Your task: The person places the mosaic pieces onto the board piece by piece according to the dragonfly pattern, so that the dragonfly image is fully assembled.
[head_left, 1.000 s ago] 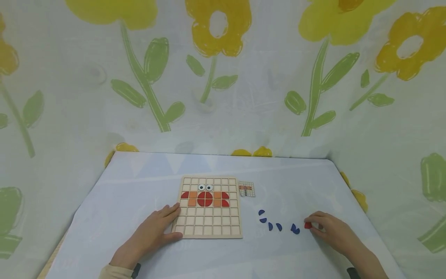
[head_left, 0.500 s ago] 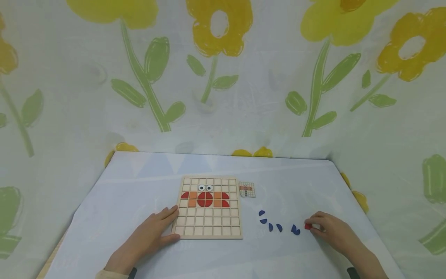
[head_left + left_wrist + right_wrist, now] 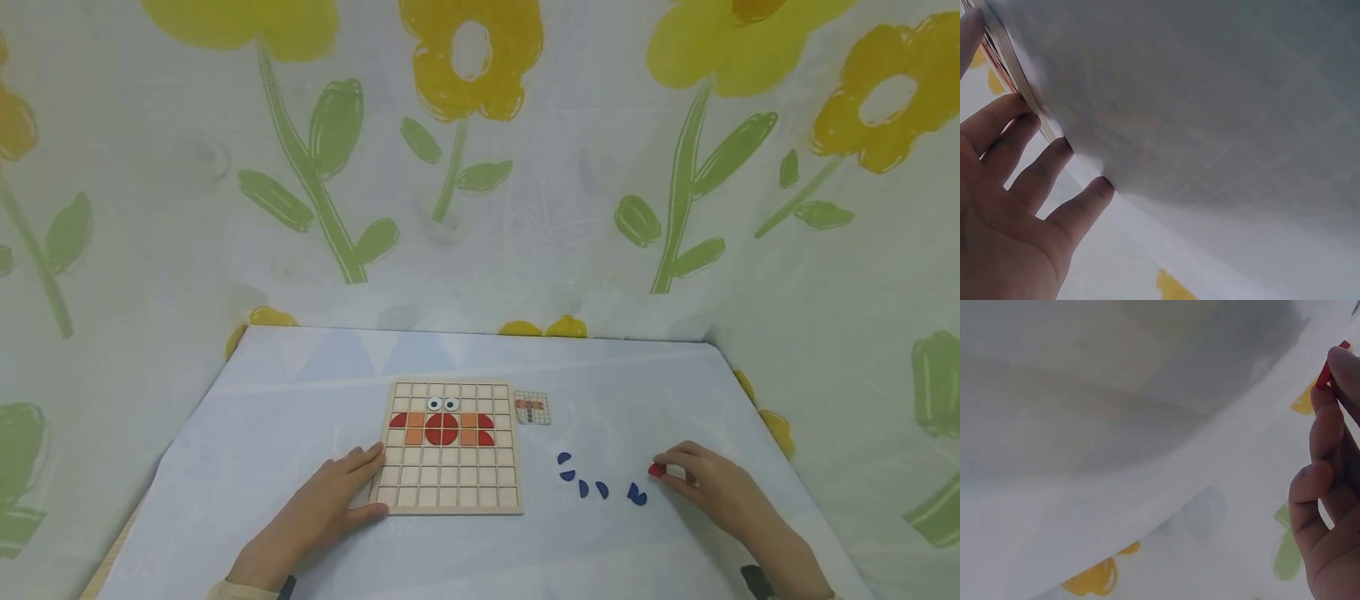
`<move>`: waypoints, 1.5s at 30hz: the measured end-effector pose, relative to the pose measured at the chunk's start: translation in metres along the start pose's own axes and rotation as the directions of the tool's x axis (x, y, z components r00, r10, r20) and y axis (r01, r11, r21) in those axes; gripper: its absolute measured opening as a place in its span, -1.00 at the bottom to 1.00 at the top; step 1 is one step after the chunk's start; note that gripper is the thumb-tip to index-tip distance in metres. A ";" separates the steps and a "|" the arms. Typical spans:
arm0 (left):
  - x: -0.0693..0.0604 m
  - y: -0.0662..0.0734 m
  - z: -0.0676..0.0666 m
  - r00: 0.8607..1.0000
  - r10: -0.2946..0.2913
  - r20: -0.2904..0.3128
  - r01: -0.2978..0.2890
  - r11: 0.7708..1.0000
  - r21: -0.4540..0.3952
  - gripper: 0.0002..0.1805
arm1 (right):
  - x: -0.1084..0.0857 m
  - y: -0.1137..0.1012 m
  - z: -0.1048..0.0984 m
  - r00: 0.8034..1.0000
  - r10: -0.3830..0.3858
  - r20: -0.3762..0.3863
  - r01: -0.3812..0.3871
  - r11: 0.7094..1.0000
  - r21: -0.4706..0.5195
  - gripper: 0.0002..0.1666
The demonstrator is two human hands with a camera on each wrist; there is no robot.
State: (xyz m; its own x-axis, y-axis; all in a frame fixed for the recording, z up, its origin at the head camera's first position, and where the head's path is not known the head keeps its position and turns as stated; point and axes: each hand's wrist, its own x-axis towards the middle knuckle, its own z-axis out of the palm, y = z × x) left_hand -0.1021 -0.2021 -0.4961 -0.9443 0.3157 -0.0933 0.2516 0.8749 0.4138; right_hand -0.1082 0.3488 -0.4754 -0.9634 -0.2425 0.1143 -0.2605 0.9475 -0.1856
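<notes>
A wooden grid board lies on the table with red, orange and eye-patterned tiles set in its upper rows. My left hand rests at the board's left edge, fingers extended; the left wrist view shows the fingertips touching that edge. On the right, my right hand pinches a small red tile between thumb and fingers. In the right wrist view the red tile is seen edge-on; its full shape is partly covered. Several dark blue half-round pieces lie between the board and my right hand.
A small picture card with a grid pattern lies against the board's upper right. The pale table cover reaches back to a flower-printed cloth hanging behind and along the sides.
My right hand has risen slightly and moved a little left and away from me, carrying the red tile. My left hand shifted slightly outward early on, staying at the board's edge.
</notes>
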 end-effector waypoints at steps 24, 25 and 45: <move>-0.003 0.002 -0.002 0.999 0.035 -0.026 -0.035 0.999 -0.018 -0.12 | 0.044 -0.064 0.004 0.984 -0.154 -0.090 0.158 0.986 0.043 -0.69; -0.003 0.002 -0.002 0.999 0.035 -0.026 -0.036 0.999 -0.015 -0.12 | 0.047 -0.068 0.004 0.979 -0.174 -0.109 0.180 0.983 0.043 -0.69; -0.004 0.006 -0.003 0.999 0.024 -0.026 -0.023 1.000 0.010 -0.12 | 0.100 -0.156 0.022 0.847 -0.450 -0.283 0.493 0.864 0.101 -0.63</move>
State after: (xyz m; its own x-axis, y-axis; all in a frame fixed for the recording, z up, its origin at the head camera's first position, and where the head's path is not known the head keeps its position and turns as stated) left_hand -0.0976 -0.1991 -0.4906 -0.9433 0.3265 -0.0600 0.2756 0.8709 0.4070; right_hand -0.1649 0.1722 -0.4564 -0.6810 -0.5723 0.4569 -0.7061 0.6786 -0.2025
